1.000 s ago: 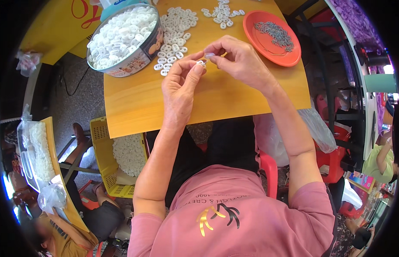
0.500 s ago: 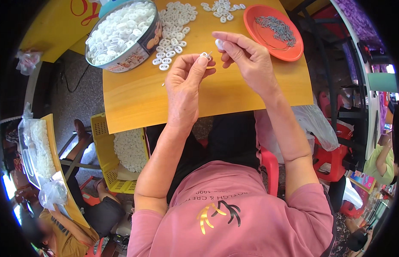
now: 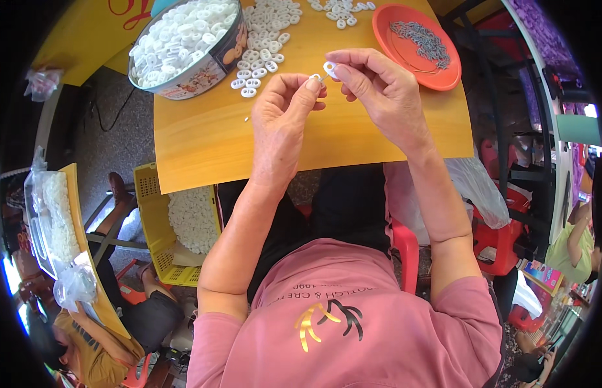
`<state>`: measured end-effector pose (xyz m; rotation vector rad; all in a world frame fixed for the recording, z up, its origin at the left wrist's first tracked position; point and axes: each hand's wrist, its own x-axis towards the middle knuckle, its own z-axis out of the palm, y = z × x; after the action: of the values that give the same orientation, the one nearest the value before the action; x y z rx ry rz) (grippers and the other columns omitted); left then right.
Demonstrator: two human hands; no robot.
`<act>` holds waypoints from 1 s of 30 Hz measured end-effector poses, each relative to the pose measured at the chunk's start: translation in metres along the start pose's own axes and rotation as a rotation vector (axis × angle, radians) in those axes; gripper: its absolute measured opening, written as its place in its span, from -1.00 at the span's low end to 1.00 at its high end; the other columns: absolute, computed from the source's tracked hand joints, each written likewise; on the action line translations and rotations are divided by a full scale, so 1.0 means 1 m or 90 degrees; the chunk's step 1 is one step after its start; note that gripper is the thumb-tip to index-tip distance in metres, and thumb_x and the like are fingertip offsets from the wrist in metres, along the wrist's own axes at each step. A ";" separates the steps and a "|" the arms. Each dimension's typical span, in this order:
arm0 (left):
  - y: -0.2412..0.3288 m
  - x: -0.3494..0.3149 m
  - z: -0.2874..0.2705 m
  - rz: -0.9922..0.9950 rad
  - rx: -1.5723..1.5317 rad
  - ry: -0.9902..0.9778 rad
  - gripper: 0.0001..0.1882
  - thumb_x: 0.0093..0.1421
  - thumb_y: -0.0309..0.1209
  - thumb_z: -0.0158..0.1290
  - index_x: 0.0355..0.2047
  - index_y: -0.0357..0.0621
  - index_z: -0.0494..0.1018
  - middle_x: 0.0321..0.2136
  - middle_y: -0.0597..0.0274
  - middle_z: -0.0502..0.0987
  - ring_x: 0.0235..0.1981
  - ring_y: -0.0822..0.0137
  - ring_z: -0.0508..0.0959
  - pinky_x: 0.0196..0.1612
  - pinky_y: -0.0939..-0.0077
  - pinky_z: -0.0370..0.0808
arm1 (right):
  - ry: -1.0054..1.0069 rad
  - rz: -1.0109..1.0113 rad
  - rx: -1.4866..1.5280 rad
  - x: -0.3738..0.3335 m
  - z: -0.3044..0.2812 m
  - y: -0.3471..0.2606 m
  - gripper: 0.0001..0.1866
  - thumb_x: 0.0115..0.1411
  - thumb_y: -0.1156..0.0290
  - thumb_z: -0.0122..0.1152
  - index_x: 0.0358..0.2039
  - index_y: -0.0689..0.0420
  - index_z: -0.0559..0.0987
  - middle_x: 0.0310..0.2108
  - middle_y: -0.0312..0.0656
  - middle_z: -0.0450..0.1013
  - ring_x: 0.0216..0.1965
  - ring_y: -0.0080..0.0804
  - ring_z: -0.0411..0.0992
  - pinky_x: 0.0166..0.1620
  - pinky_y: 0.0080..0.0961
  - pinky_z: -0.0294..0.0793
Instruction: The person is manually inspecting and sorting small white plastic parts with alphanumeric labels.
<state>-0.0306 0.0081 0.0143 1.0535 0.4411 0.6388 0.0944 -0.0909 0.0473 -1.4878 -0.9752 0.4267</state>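
Over the wooden table (image 3: 204, 139), my left hand (image 3: 279, 119) pinches a small white oval plastic piece (image 3: 315, 77) between thumb and forefinger. A thin metal pin (image 3: 324, 79) sticks out from it toward the right. My right hand (image 3: 386, 97) grips a second white oval piece (image 3: 329, 66) by its edge, a hole in it showing, right beside the pin's end. Whether the pin touches this piece is too small to tell. Several loose white two-holed pieces (image 3: 254, 73) lie just beyond my left hand.
A round tin (image 3: 214, 68) heaped with white pieces (image 3: 181, 42) stands at the far left. An orange-red plate (image 3: 446, 79) of grey metal pins (image 3: 425, 42) sits far right. Below the table's left side is a yellow crate (image 3: 162, 242). Another person (image 3: 97, 349) is at lower left.
The piece in my right hand has turned so its hole shows, and it has come close to the pin. My hands are slightly nearer each other at the fingertips.
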 end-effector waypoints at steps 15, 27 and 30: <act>0.003 -0.002 0.000 0.018 0.038 -0.001 -0.84 0.30 -0.40 0.09 -0.23 -0.26 0.47 -0.33 0.25 0.52 -0.26 0.47 0.52 -0.15 0.54 0.47 | 0.007 -0.014 -0.012 -0.003 0.004 0.000 -0.82 0.26 0.46 0.23 -0.16 0.23 0.62 -0.46 -0.33 0.53 -0.49 -0.70 0.40 -0.42 -0.72 0.42; 0.002 -0.001 0.000 0.024 0.036 0.007 -0.85 0.31 -0.40 0.08 -0.24 -0.26 0.47 -0.33 0.26 0.52 -0.27 0.48 0.52 -0.17 0.56 0.47 | 0.017 -0.023 -0.006 -0.003 0.005 0.001 -0.81 0.25 0.46 0.24 -0.15 0.25 0.61 -0.38 -0.31 0.54 -0.43 -0.68 0.45 -0.37 -0.71 0.48; 0.002 -0.002 0.000 0.024 0.022 0.009 -0.84 0.30 -0.40 0.09 -0.24 -0.26 0.46 -0.33 0.26 0.52 -0.27 0.48 0.52 -0.17 0.56 0.47 | 0.029 0.007 0.032 -0.005 0.008 0.000 -0.79 0.26 0.46 0.23 -0.13 0.25 0.60 -0.36 -0.32 0.55 -0.41 -0.68 0.46 -0.35 -0.71 0.50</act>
<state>-0.0320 0.0074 0.0162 1.0926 0.4460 0.6750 0.0858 -0.0897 0.0448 -1.4518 -0.9145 0.4211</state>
